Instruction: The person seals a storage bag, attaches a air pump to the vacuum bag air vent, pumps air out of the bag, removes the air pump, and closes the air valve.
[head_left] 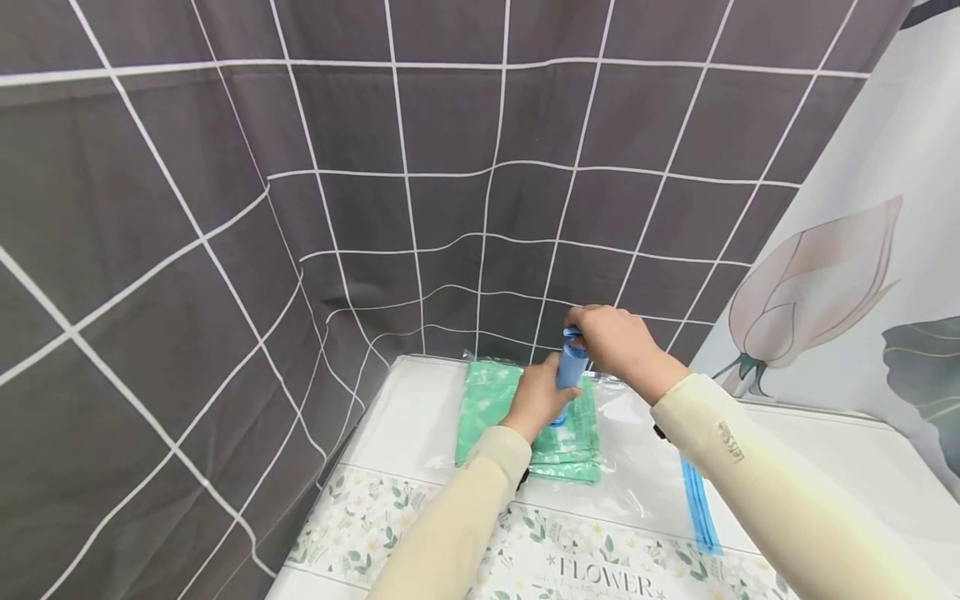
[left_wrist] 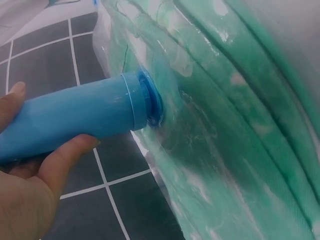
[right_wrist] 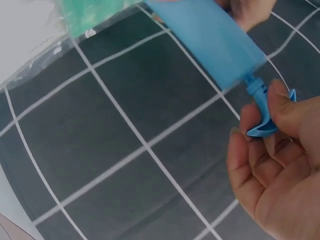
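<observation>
A blue hand pump [head_left: 572, 367] stands nearly upright on a clear plastic storage bag [head_left: 626, 454], its base at a round blue valve [left_wrist: 154, 99]. Inside the bag lies a folded green-and-white patterned cloth [head_left: 487, 400]. My left hand [head_left: 536, 396] holds the pump's barrel low down, thumb and fingers on either side. At the top, my right hand [head_left: 618, 342] grips the pump's handle [right_wrist: 265, 117], with the thumb and curled fingers around it. A short length of the pump's rod shows between handle and barrel in the right wrist view.
A blue zip strip [head_left: 699, 508] runs along the bag's right side. Under the bag is a white tabletop cover with a floral band [head_left: 375, 517]. Dark grid-patterned fabric [head_left: 450, 208] hangs behind and at the left. A flower-printed curtain [head_left: 847, 250] hangs at the right.
</observation>
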